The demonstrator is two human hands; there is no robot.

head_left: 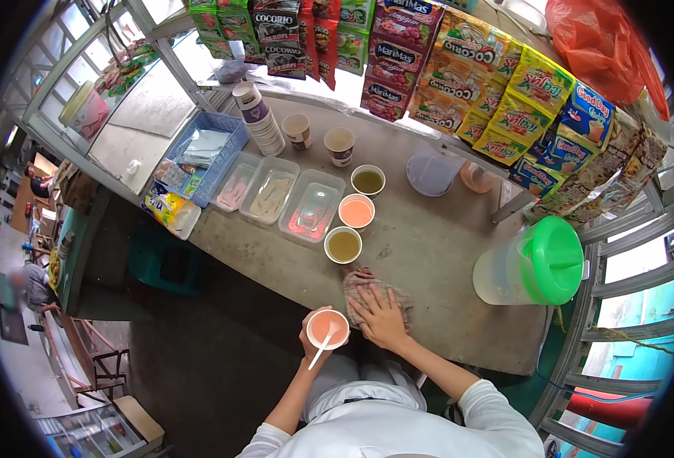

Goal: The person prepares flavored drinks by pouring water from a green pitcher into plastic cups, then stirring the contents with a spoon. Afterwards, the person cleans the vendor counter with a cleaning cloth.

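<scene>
My left hand (307, 345) is wrapped round a paper cup (344, 340) of pink drink, held just off the table's front edge. A white plastic spoon (322, 349) leans in that cup, its handle sticking out over the rim. Flat on a checked cloth (399, 299) lies my right hand (379, 314), its fingers spread, pressing the cloth against the tabletop. Just beyond the cloth, three filled cups stand in a row: a greenish-brown drink (343, 246), a pink drink (357, 211) and another greenish-brown drink (368, 181).
A lidded green-topped pitcher (505, 267) stands at right. Plastic tubs (312, 204), a blue basket (226, 156), stacked cups (264, 133) and two single cups line the left and back. Drink sachets (459, 69) hang overhead. A pale tub (431, 175) sits at the back.
</scene>
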